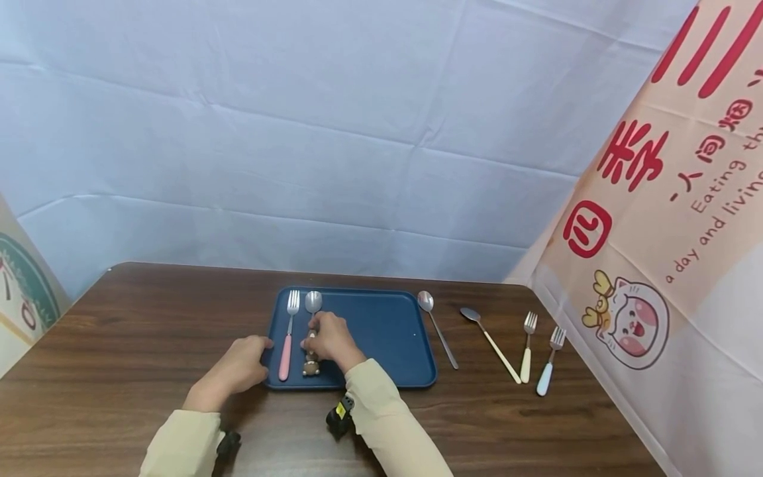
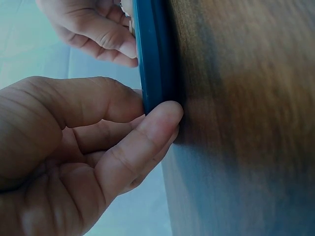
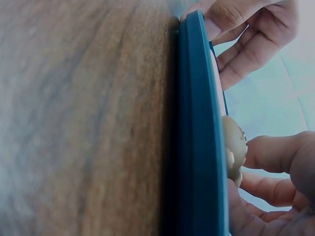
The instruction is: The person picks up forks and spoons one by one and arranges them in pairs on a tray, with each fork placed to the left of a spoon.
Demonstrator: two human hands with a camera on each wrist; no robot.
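A blue tray lies on the table. At its left edge my left hand pinches the rim between thumb and finger, as the left wrist view shows at the tray side. My right hand is over the left part of the tray. Its thumb and fingers grip a spoon by a brown handle with a bear figure at its end; the hand hides the middle of the handle. Left of this spoon lies a fork with a pink handle, tines pointing to the far side.
Right of the tray lie a metal spoon, a spoon with a cream handle, a fork with a yellow handle and a fork with a light blue handle. A pale cloth hangs behind the wooden table.
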